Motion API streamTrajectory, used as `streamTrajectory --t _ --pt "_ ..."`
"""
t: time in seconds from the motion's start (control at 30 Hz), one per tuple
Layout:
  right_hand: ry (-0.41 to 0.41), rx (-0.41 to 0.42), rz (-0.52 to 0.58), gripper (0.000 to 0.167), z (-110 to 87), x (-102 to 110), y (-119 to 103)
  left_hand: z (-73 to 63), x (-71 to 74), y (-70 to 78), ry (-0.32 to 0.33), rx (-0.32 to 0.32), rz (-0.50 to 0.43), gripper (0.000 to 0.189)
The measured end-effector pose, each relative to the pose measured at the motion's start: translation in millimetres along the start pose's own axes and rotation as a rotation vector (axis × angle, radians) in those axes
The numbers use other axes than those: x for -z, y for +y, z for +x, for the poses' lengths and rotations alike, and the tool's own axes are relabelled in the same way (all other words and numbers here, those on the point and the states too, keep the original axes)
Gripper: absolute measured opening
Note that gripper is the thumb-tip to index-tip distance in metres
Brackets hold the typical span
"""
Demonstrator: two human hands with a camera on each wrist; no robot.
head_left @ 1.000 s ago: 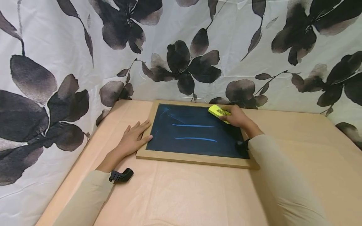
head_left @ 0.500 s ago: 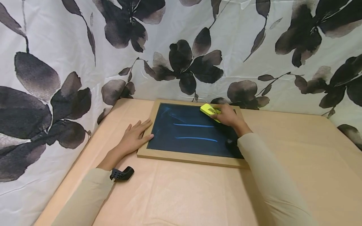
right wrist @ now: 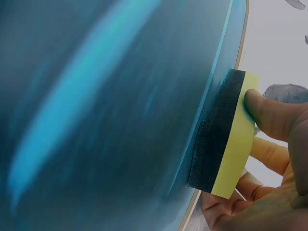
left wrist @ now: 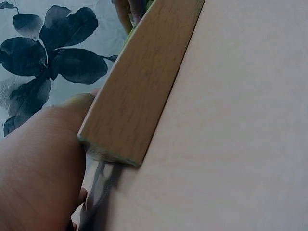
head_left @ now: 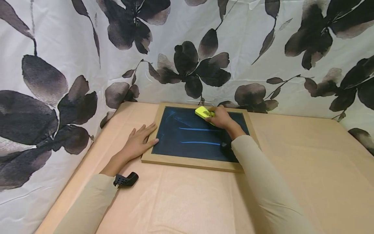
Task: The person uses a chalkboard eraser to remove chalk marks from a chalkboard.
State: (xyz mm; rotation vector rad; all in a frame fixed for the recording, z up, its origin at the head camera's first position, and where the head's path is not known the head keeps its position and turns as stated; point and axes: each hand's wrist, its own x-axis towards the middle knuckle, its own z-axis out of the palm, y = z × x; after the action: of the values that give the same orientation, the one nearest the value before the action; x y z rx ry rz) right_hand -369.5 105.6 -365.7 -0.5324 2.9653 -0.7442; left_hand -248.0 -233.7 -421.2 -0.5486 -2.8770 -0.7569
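Note:
A small blackboard (head_left: 187, 151) in a light wooden frame lies on the table, with two blue chalk lines and faint blue smears on it. My right hand (head_left: 221, 117) grips a yellow chalkboard eraser (head_left: 203, 112) near the board's far edge. In the right wrist view the eraser's black felt (right wrist: 219, 130) lies against the board, thumb on one side and fingers on the other. My left hand (head_left: 138, 141) rests with spread fingers on the left side of the frame, thumb at its inner edge. The left wrist view shows the frame's edge (left wrist: 139, 86) beside that hand.
A table (head_left: 187, 201) with a pale peach cover carries the board. Behind and to the left hangs a white curtain (head_left: 248, 35) with dark flowers. Black wrist devices show on the left wrist (head_left: 126, 179) and under the right one.
My right hand has slid the eraser leftward along the far part of the board. The left hand keeps its place on the frame, and both chalk lines still show.

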Motion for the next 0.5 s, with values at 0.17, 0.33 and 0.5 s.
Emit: streamTrajectory --t 0.17,0.33,0.5 --pt "-0.014 0.033 -0.002 0.053 7.1 -8 -14 -0.2 0.5 -0.5 0.002 0.002 0.003 0.068" --pt "-0.024 0.062 -0.021 0.052 14.1 -18 -27 0.4 0.2 0.9 0.004 0.003 0.002 0.069" --pt "-0.027 0.076 -0.005 0.051 17.1 -22 -38 0.3 1.0 0.4 0.009 -0.004 0.002 0.068"
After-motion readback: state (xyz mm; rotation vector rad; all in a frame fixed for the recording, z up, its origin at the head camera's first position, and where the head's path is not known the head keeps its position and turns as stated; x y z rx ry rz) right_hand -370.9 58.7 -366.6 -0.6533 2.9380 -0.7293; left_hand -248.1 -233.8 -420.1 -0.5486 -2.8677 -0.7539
